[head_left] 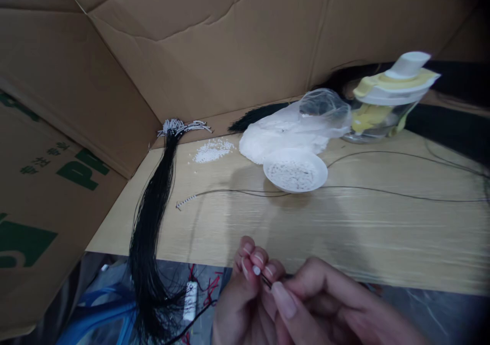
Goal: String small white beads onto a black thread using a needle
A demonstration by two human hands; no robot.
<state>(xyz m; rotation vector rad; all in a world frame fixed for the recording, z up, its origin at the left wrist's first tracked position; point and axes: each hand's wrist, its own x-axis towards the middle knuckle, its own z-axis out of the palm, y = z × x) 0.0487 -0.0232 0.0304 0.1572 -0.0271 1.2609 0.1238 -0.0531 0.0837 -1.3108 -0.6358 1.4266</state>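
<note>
Both hands are threading, I'd guess: left's pinching a white bead, right's gripping a dark strand; next push is needing steadiness.

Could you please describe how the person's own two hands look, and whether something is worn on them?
The left hand and right hand are both bare. No glove, ring or bracelet is visible. The clearest nail, on the right thumb, looks oval, without noticeable polish. No sleeve shows.
</note>
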